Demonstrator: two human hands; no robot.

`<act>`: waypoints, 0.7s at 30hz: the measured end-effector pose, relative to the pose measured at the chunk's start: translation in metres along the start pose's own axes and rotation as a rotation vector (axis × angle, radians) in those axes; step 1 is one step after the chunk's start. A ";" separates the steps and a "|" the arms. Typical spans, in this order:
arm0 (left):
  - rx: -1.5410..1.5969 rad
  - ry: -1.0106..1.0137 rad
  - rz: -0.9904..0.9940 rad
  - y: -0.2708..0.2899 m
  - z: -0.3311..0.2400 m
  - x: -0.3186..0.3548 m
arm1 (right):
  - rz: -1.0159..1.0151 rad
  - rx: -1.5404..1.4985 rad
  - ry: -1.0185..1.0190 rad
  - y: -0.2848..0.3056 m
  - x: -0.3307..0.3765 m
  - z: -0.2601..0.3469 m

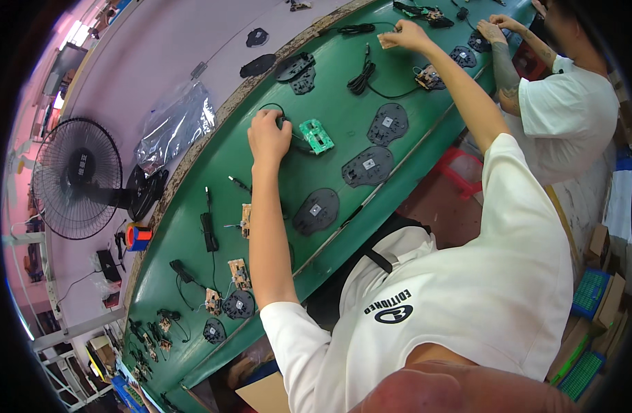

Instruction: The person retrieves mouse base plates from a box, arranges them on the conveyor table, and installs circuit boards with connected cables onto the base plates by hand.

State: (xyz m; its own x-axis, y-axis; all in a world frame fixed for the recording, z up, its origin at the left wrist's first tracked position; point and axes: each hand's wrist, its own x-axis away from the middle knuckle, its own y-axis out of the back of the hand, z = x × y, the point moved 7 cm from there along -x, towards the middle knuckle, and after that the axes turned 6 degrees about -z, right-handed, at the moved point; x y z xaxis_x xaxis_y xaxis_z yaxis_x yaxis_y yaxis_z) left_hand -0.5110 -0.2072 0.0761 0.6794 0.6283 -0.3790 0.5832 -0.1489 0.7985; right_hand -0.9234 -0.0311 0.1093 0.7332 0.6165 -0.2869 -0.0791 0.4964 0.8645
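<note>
Hands spread wide over a green workbench (192, 227) strewn with mouse parts

Left hand (269, 135) curled knuckles-up on a thin black cable (274, 108), fingers closed round it; a green circuit board (316, 135) lies just beside those fingers, the cable running to it; right hand (406, 34) stretched far along the bench, fingertips pinched on a small tan board (385, 41); a coiled black cable (361, 77) sits near that hand; dark mouse base plates (368, 166) lie below the green board; another person's hand (493, 30) works beyond the right fingers.
</note>
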 end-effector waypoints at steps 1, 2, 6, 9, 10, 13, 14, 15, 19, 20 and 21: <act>0.019 -0.027 0.001 -0.002 -0.012 -0.005 | -0.065 -0.118 -0.077 0.012 -0.010 -0.032; 0.040 -0.049 0.002 -0.006 -0.023 -0.010 | -0.171 -0.093 -0.045 0.032 -0.022 -0.050; 0.053 0.026 -0.006 0.014 0.013 0.014 | -0.082 -0.604 -0.144 0.009 -0.044 0.043; 0.105 -0.020 -0.032 0.016 -0.009 0.010 | -0.133 -0.889 -0.206 0.040 -0.064 0.046; 0.102 -0.042 -0.061 0.018 -0.018 0.010 | 0.025 -1.061 -0.119 0.047 -0.068 0.063; 0.220 -0.157 -0.093 0.033 -0.029 0.030 | 0.158 -1.395 -0.080 0.055 -0.048 0.161; 0.223 -0.148 -0.083 0.037 -0.036 0.039 | 0.175 -1.434 -0.086 0.064 -0.028 0.194; 0.192 -0.263 -0.045 0.034 -0.066 0.043 | 0.301 -1.499 0.034 0.079 -0.029 0.197; 0.041 -0.370 0.125 0.010 -0.071 0.042 | 0.369 -1.552 0.011 0.077 -0.016 0.231; 0.006 -0.341 0.157 0.006 -0.061 0.035 | 0.426 -1.549 0.075 0.075 -0.008 0.244; -0.026 -0.316 0.132 0.006 -0.050 0.028 | 0.479 -1.544 0.134 0.074 0.003 0.253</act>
State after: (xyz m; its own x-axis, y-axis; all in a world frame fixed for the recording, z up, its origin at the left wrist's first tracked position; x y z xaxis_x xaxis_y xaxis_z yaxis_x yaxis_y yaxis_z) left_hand -0.5105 -0.1521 0.0931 0.8551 0.3370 -0.3941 0.4720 -0.1911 0.8607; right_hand -0.7562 -0.1474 0.2772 0.3885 0.8919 -0.2316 -0.8981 0.3102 -0.3119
